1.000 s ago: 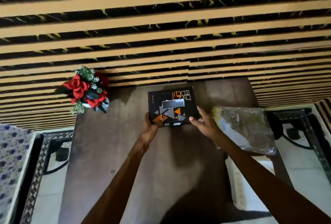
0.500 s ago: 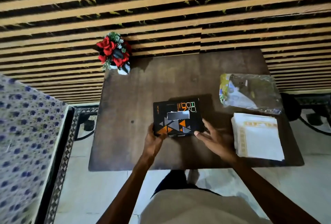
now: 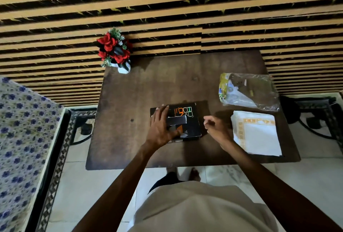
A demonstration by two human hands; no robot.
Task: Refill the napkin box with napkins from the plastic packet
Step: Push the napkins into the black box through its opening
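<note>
A black napkin box (image 3: 187, 116) with orange print and a grey slot lies flat on the dark wooden table (image 3: 141, 90). My left hand (image 3: 160, 127) rests palm-down on its left half, fingers spread over the top. Just right of the box, my right hand (image 3: 216, 127) hovers apart from it, fingers loosely curled and holding nothing. A stack of white napkins (image 3: 257, 134) with a yellow border lies at the table's right front. Behind the stack lies the crumpled clear plastic packet (image 3: 248, 91) with yellow print at one end.
A vase of red artificial roses (image 3: 115, 50) stands at the table's back left corner, against a black-and-tan striped wall. A blue-flowered cloth surface (image 3: 22, 139) lies left of the table. Black metal furniture legs (image 3: 315, 113) show at right. Tiled floor lies below.
My left hand moved from the box's near left corner onto its top. My right hand let go of the box and drew back to the right. The camera tilted further down.
</note>
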